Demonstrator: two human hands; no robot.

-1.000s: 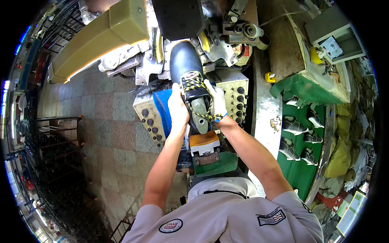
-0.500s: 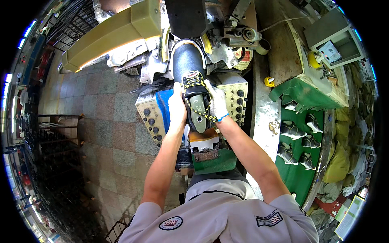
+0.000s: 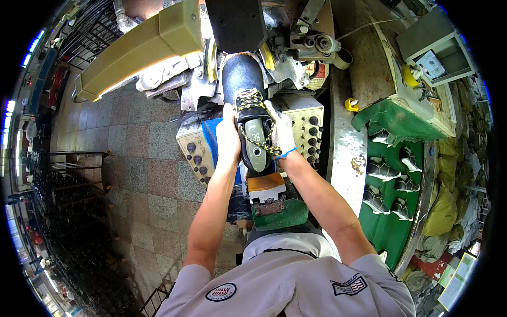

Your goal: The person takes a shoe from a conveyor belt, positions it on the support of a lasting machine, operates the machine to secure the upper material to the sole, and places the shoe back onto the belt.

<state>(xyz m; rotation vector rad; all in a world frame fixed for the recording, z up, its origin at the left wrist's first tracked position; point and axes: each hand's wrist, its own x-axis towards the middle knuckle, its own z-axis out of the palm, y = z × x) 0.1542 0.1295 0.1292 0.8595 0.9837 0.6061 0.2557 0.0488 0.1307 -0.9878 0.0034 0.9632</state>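
At the left side of a black shoe (image 3: 243, 79), the left hand (image 3: 228, 140) of the person is grasping, with its palm laid along the shoe. Opposite to it, the right hand (image 3: 282, 129), in a white glove with a blue edge (image 3: 288, 153) at the wrist, grips the right side, so the shoe is held between both hands. Between the hands also are the yellow-and-black laces (image 3: 250, 100) and, nearer to the person, a grey-green shoe last (image 3: 255, 136) inside the shoe. Beyond the hands, the toe points away from the person, toward a dark machine plate (image 3: 235, 24). Below the hands, on the person's side, is an orange-brown pad (image 3: 266, 183). Just beside the left hand is a blue sheet (image 3: 211, 138); right of the right hand stands a control box (image 3: 301, 112) with black knobs. Farther right from this hand, several sports shoes (image 3: 383, 169) lie on a green surface (image 3: 388, 232).
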